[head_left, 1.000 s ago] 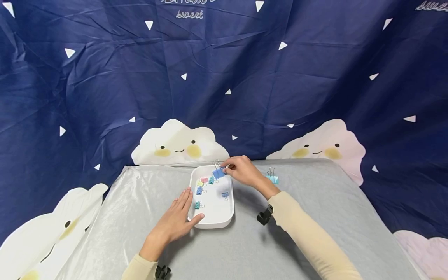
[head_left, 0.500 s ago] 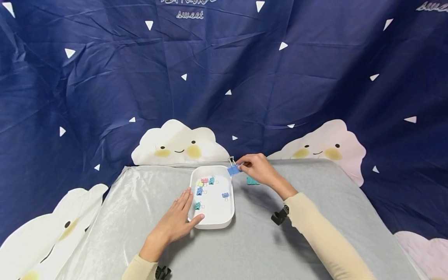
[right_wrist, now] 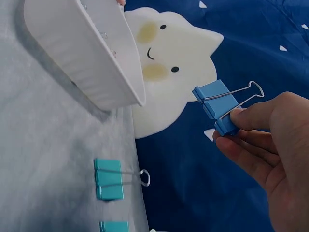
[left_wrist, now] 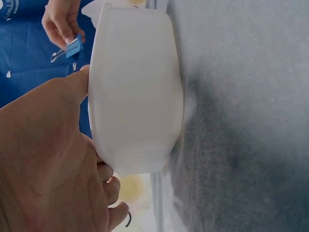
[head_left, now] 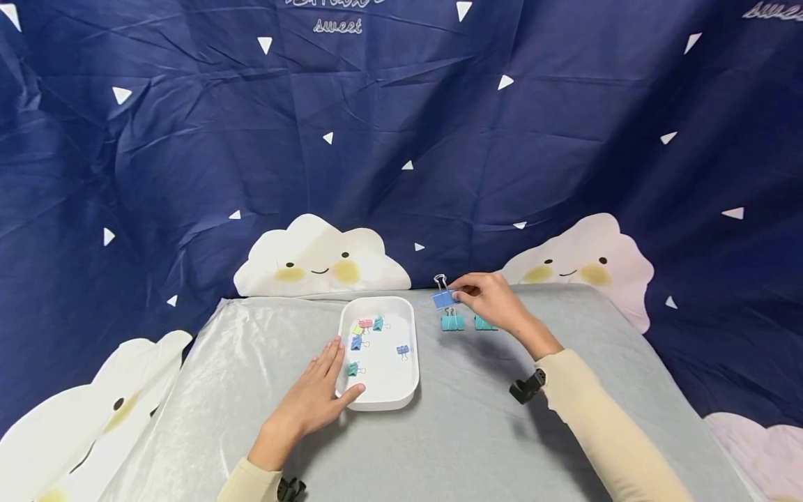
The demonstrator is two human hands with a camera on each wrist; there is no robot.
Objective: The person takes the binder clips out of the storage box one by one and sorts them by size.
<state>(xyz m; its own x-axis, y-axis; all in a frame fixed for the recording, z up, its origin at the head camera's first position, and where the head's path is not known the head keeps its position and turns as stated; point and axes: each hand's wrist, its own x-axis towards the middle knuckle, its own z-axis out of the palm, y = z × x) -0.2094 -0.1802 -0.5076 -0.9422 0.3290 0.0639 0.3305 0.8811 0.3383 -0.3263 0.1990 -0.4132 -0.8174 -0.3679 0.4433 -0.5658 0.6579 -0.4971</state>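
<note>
Between thumb and fingers my right hand point(head_left: 492, 296) pinches a blue binder clip point(right_wrist: 219, 106) by one end, its wire handles pointing up. It is held in the air to the right of the white tray point(head_left: 387, 404). Below it on the cloth stands a teal binder clip point(head_left: 452, 322); a second teal clip point(head_left: 483, 323) stands beside that, partly behind the hand. My left hand point(head_left: 314, 390) rests with straight fingers along the tray's left rim, thumb over the front corner. Inside the tray lie several small clips, among them a blue clip point(head_left: 402, 350) and a pink clip point(head_left: 365, 323).
Grey cloth point(head_left: 452, 446) covers the table. Behind its back edge hangs a dark blue curtain point(head_left: 401, 139) with white triangles and smiling clouds. A black wrist strap mount point(head_left: 527, 387) hangs under the right forearm.
My right hand has carried the blue binder clip from over the tray's back right corner rightward, above the teal clips. The left hand and the tray have stayed in place.
</note>
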